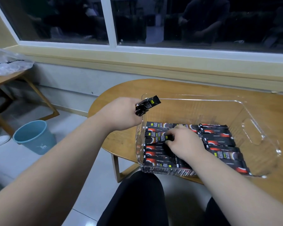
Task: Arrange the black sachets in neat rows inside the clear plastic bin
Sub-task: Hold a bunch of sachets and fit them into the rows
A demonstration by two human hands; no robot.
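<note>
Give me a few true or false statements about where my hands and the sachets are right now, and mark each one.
1. The left hand holds a black sachet near the clear bin's far left corner. True.
2. The right hand rests outside the bin. False: it is inside the bin, pinching a second sachet.
3. The sachet rows fill the bin up to its far wall. False: the far part of its floor is bare.
4. A blue wastebasket stands on the floor. True.
</note>
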